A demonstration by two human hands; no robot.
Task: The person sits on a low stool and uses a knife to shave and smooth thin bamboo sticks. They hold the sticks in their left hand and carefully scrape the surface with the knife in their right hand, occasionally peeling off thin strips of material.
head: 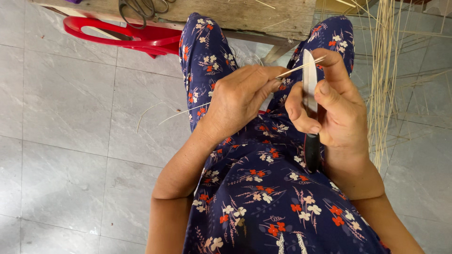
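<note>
Here, my right hand [341,113] grips a black-handled knife [310,84], blade pointing up. My left hand [240,99] pinches a thin pale bamboo strip [301,67], lying sideways across the blade, over my lap.

Soft, even daylight, bright and sharp throughout, with faint shadows on the grey floor tiles [70,141] and no glare

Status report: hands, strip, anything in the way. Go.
Left hand pinches thin bamboo strip. Right hand grips knife, blade up against strip. Nothing in the way; loose strips to the right.
</note>
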